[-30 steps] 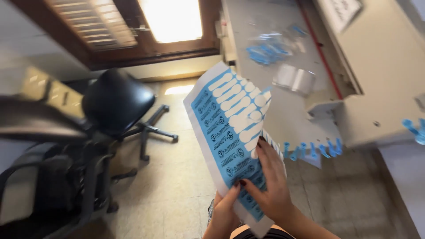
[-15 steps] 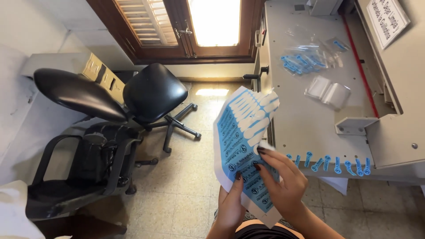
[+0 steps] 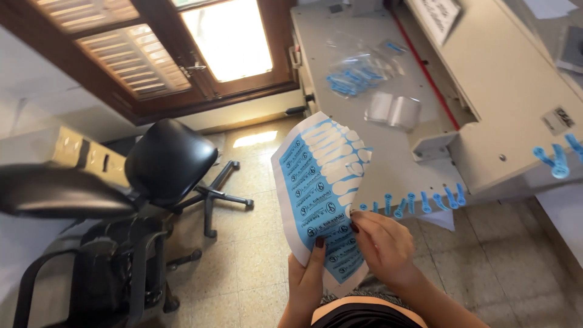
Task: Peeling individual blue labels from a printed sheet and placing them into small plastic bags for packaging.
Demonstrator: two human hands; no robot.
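A white sheet of blue stickers (image 3: 316, 182) is held upright in front of me; its upper right part shows bare white slots where stickers are gone. My left hand (image 3: 308, 276) grips the sheet's lower edge from underneath. At the sheet's lower right, the fingertips of my right hand (image 3: 382, 246) pinch a blue sticker on it. A row of peeled blue stickers (image 3: 419, 202) hangs stuck along the front edge of the grey machine table (image 3: 388, 158), just right of the sheet.
On the machine table lie a clear bag of blue stickers (image 3: 355, 76) and a clear plastic piece (image 3: 393, 110). Two black office chairs (image 3: 167, 161) stand on the tiled floor at left. A brown shuttered door (image 3: 182, 48) is behind.
The view has swung and steadied. The sheet stays in both hands, and my right fingers have moved slightly along its lower right part.
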